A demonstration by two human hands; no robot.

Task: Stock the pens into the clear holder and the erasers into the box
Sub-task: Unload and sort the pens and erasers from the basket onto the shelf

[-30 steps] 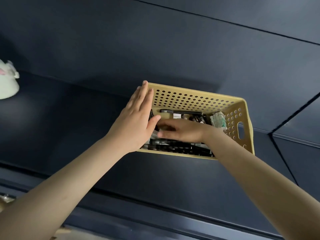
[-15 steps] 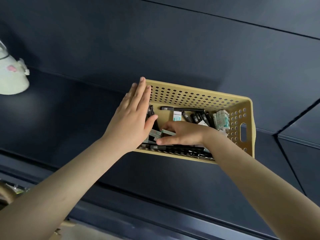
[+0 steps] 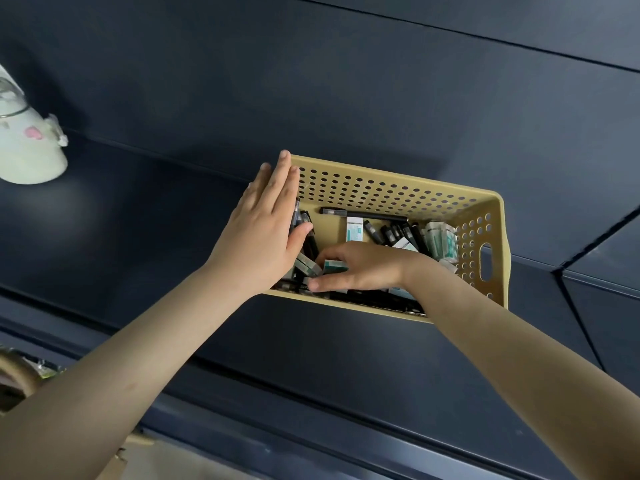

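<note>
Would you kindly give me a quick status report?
Left hand flat against yellow basket end. Right hand inside, among pens and erasers; grip unclear.

Dark blue shelf (image 3: 145,216) w/ yellow basket (image 3: 388,192) & pale green object (image 3: 27,154).

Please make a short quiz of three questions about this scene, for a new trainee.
1. True or false: the right hand is inside the basket.
2. Where is the left hand? A: flat against the basket's left end. B: on the white object. C: holding a pen high.
3. Which two kinds of goods lie in the basket?

Key: 1 true. 2 A. 3 pens and erasers.
</note>
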